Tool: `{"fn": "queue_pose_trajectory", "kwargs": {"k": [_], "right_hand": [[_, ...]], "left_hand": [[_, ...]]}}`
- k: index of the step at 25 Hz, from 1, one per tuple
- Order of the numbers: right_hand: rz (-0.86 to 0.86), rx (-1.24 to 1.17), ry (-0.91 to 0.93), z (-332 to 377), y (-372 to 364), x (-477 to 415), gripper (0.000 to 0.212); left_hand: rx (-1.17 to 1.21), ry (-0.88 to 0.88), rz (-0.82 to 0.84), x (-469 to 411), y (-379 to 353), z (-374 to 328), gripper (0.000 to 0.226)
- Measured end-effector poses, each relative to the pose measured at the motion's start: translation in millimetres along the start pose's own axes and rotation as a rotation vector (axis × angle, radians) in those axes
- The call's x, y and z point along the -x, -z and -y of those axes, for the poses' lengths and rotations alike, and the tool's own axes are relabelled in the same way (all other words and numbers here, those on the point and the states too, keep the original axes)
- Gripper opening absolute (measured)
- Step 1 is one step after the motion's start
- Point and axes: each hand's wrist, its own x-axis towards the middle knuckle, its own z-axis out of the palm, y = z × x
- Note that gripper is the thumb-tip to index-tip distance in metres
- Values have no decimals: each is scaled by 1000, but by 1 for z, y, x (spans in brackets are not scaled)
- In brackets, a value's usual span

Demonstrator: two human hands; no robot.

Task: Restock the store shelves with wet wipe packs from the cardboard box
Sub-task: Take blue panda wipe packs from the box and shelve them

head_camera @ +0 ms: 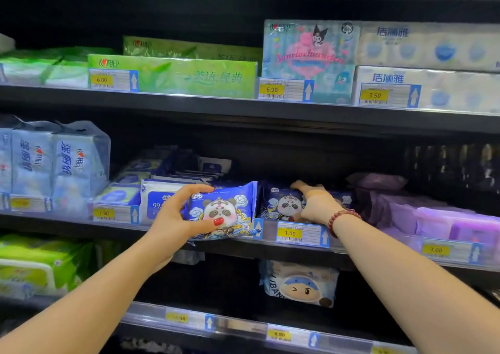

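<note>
Middle shelf (pixel 67 222), both hands at its front edge; stock crowds them on every side: behind the left hand (pixel 176 214) a white-and-blue pack (pixel 155 199) stands with its face partly hidden by the fingers, and further left of it sit tall pale blue packs (pixel 54 161); just right of the right hand (pixel 318 203) purple packs (pixel 433 218) fill the shelf; directly below that hand a yellow 1.00 price tag (pixel 290 233) is clipped to the shelf rail; on the shelf above both hands lie long green tissue packs (pixel 173 77) and a pink-and-blue cartoon pack (pixel 308 56); under the right forearm, one shelf down, a pack with a winking cartoon face (pixel 300 283) leans forward. Left hand grips a bright blue panda wipe pack (pixel 227 210), fingers curled over its top edge, red-nailed thumb pressed on its front face, pack upright and tilted slightly, just in front of the shelf edge and between the two hands. Right hand, bead bracelet (pixel 342 218) on the wrist, reaches in with its back toward the camera and holds a dark blue panda pack (pixel 280 205) already standing on the shelf, fingers over the top, thumb down its front. Both forearms bare, stretched forward and upward
</note>
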Motion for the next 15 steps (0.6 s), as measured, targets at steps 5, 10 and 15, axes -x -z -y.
{"fn": "queue_pose_trajectory", "kwargs": {"k": [5, 10, 15], "right_hand": [[61, 53, -5, -2, 1, -2, 85], [-235, -259, 156, 5, 21, 27, 60], [174, -721, 313, 34, 51, 73, 59]], "left_hand": [[-47, 13, -9, 3, -2, -8, 59], [-60, -19, 18, 4, -13, -24, 59], [-9, -143, 94, -6, -54, -46, 53]]}}
